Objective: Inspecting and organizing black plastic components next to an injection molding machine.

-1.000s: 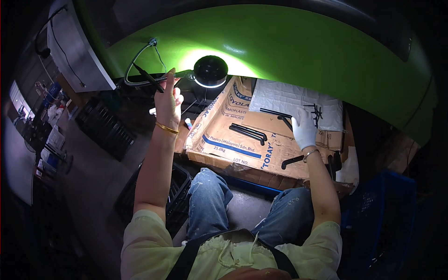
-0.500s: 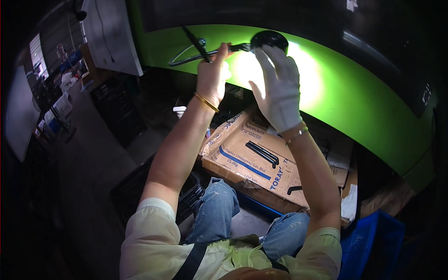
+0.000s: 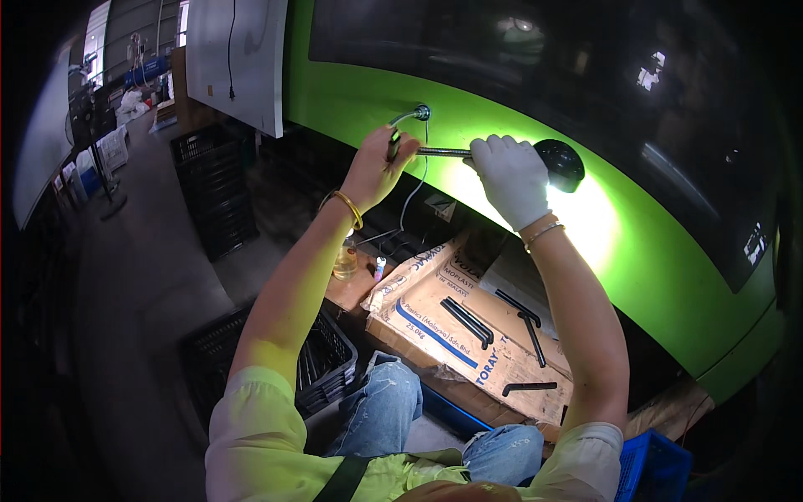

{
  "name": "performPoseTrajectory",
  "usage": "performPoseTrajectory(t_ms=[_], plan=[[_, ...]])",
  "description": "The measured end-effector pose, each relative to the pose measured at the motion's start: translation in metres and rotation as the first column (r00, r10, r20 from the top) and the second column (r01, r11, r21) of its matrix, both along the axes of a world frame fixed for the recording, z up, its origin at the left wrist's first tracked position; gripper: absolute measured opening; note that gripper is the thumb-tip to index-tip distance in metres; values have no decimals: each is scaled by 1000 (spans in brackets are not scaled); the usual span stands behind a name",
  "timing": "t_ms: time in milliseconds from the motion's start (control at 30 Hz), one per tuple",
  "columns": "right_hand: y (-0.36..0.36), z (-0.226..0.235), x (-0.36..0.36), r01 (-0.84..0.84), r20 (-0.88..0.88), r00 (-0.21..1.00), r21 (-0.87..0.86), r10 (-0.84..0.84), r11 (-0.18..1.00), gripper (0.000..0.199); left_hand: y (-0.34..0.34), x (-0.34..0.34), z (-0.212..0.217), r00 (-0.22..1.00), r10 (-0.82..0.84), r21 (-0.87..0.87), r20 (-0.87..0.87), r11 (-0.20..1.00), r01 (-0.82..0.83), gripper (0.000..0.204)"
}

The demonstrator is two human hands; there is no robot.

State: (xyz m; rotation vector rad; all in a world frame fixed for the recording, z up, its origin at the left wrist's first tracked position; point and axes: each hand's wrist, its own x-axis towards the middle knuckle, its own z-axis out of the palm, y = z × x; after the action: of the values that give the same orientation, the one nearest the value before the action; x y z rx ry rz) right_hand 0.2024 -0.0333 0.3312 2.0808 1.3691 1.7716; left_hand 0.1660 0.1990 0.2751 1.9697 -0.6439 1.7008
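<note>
A gooseneck lamp with a black round head (image 3: 560, 165) is lit against the green machine panel (image 3: 351, 92). Its metal neck (image 3: 443, 152) runs from a mount on the panel through both my hands. My bare left hand (image 3: 378, 166) is closed at the bend of the neck; a dark piece, perhaps a black rod, shows between thumb and fingers. In a white glove, my right hand (image 3: 508, 180) grips the neck just short of the lamp head. Below them, several black bent rods (image 3: 467, 322) lie on a flattened brown carton (image 3: 435, 335).
A black crate (image 3: 330, 356) holding dark parts stands left of my knees, and a blue crate (image 3: 657, 468) at lower right. Stacked black crates (image 3: 213, 192) stand further left. A bottle of yellowish liquid (image 3: 345, 261) sits near the carton. A thin cable (image 3: 410, 205) hangs below the mount.
My right hand went from open fingers by the lamp head to a grip on the neck. The lamp head now sits farther right and lower in view. More of the carton and its rods shows.
</note>
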Motion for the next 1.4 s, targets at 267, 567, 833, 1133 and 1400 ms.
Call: performPoseTrajectory(t_ms=[267,567,833,1133,1400], plan=[[9,21,11,2,75,997,-31,0,1000,23,-2,7,2,960,-180,-167,-212,975,146,39],[3,18,13,-62,-4,998,22,62,998,22,7,24,-8,959,-151,-168,-242,979,112,27],[-58,-64,-72,-372,-53,928,-185,368,910,42,-13,21,-24,979,-125,-212,-160,973,90,17],[-134,-134,-88,-296,-233,943,-260,238,919,39,-18,9,-26,996,-14,-97,-86,995,5,36],[-134,-116,-78,-157,-316,937,-4,148,988,43,-21,17,-31,962,268,-41,-57,962,-270,22]])
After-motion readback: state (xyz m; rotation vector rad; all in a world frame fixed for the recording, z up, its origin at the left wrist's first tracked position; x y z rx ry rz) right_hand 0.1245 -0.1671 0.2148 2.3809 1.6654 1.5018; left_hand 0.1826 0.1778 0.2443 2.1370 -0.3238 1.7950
